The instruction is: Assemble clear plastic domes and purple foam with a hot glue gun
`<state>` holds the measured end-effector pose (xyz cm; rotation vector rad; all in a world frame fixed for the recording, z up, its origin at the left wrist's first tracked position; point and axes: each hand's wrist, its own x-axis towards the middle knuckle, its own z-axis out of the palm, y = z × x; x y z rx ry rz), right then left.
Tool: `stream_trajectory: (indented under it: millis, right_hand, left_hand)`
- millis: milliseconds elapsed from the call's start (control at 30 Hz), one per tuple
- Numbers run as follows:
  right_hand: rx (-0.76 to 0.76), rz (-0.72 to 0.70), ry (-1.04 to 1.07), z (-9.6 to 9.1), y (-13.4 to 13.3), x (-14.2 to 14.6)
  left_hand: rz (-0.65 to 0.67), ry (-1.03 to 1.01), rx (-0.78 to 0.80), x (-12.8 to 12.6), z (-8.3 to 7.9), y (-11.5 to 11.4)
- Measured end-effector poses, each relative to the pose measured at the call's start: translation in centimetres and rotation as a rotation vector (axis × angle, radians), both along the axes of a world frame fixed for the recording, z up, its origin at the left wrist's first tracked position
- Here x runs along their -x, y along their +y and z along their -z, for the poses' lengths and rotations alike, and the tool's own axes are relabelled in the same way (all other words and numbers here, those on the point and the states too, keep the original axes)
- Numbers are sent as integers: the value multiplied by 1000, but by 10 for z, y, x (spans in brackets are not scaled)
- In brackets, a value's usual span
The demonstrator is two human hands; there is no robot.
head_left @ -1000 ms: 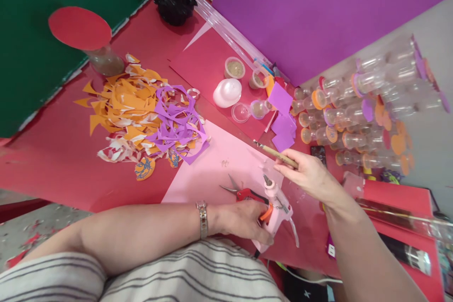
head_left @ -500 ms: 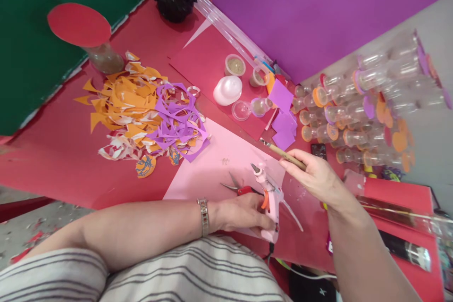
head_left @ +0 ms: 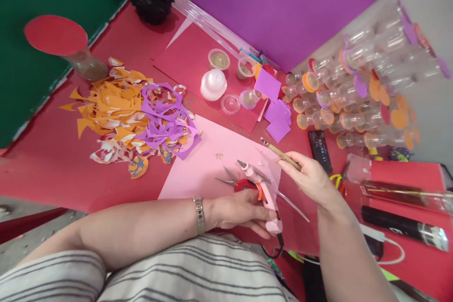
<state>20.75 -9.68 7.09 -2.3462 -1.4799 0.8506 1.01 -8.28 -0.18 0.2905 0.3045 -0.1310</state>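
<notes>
My left hand (head_left: pixel 244 210), with a watch on its wrist, is closed round the handle of a pink glue gun (head_left: pixel 272 203). The gun's metal nozzle points up and left over the pink sheet (head_left: pixel 212 141), and a clear glue stick (head_left: pixel 293 206) sticks out at its back. Partly behind this hand and the gun lie red-handled scissors (head_left: pixel 242 184), blades apart. My right hand (head_left: pixel 309 177) grips a wooden-handled paintbrush (head_left: pixel 279 152), its tip pointing left above the sheet's far edge. Small purple paper squares (head_left: pixel 268 86) lie beyond the tip.
Orange and purple paper scraps (head_left: pixel 116 106) are heaped at left. Behind the sheet stand a white rounded piece (head_left: pixel 213 85) and small cups of grainy material (head_left: pixel 219 60). Several clear bottle-shaped pieces with coloured discs (head_left: pixel 354 92) stand at right, near a phone (head_left: pixel 320 151) and a black cylinder (head_left: pixel 399 227).
The glue gun has tilted, its nozzle swinging left. My right hand still holds the brush, with little movement. The view has shifted, and the phone's display is now readable.
</notes>
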Motion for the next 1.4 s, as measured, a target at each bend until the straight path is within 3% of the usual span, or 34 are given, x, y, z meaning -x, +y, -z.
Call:
stream_trajectory:
  millis: [233, 567, 867, 933, 1167, 1233, 1300, 1367, 1400]
  right_hand:
    - [-65, 14, 82, 11, -11, -1]
    - [-155, 26, 59, 23, -14, -4]
    - [-234, 24, 19, 24, -22, -5]
    - [-252, 18, 8, 25, -21, -6]
    - [-347, 21, -6, 33, -18, -6]
    - [-356, 17, -1, 35, -18, -6]
    - [-365, 16, 1, 36, -19, -6]
    - [-371, 17, 5, 38, -19, -7]
    - [-374, 21, 7, 38, -20, -7]
  left_hand:
    - [31, 38, 22, -3, 3, 4]
    - [-19, 265, 42, -13, -14, 0]
    - [-97, 231, 29, -5, -8, -22]
    - [-80, 203, -34, 0, -6, -22]
    - [200, 64, -662, 19, -18, 0]
    - [170, 54, -1034, 27, -24, 9]
    - [87, 45, -1542, 34, -25, 15]
    - [96, 123, -2019, 40, -21, 17]
    - [134, 136, -2187, 43, -17, 17]
